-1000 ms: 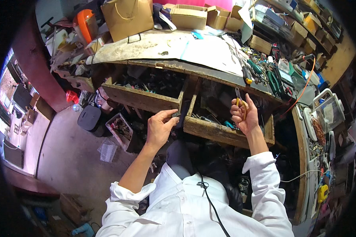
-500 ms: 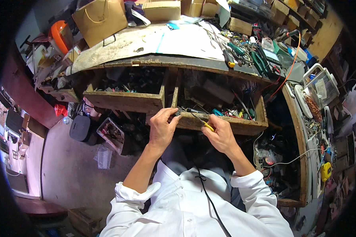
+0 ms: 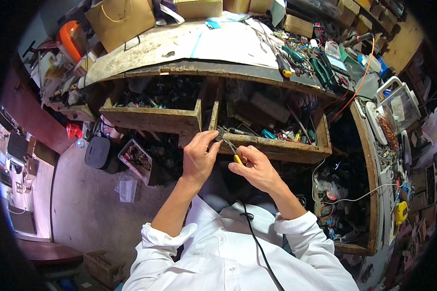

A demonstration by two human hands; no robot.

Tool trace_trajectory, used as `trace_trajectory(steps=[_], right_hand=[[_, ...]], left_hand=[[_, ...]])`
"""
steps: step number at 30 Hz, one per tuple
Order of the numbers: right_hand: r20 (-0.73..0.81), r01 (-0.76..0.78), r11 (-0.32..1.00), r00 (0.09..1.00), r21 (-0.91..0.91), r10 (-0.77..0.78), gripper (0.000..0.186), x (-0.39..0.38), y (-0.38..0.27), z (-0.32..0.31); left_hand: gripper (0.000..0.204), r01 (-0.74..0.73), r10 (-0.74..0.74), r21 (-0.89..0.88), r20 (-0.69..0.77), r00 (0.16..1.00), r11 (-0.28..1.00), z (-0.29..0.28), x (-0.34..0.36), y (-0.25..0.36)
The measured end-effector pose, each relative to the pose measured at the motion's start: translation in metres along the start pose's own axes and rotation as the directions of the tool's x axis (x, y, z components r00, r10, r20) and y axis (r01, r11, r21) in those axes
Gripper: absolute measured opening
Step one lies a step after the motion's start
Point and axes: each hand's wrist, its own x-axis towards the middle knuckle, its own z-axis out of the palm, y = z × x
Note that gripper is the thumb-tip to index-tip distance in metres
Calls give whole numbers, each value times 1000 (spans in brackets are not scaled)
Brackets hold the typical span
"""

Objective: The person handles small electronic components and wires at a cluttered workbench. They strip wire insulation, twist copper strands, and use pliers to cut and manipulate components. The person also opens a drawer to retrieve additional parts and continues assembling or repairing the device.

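Holding small dark part (image 3: pixel 217 137) pinched in left hand (image 3: pixel 199 157) grip, steadied at right drawer (image 3: pixel 277 148) front edge | right hand (image 3: pixel 257 167) clenched on yellow-handled tool (image 3: pixel 234 154), tip meeting part | counter (image 3: pixel 145 48) above cluttered

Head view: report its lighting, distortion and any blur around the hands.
Head view: strong fisheye, the workbench edge bows and a black rim frames the picture; bright light on the bench top, deep shadow inside the open drawers; left hand and right hand fairly sharp, but the small yellow-handled tool between them is too small to make out clearly.
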Motion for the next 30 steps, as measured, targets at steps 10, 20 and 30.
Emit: trace_trajectory(steps=[10, 20, 30], right_hand=[[169, -129, 966, 981, 222, 92, 32, 6, -2, -3], [202, -117, 992, 974, 44, 105, 27, 13, -2, -12], [33, -78, 957, 995, -280, 91, 37, 18, -16, -8]], left_hand=[[29, -86, 85, 52, 17, 996, 995, 1, -5, -1], [34, -200, 199, 123, 19, 980, 972, 4, -9, -4], [35, -283, 279, 167, 48, 959, 945, 4, -7, -2]])
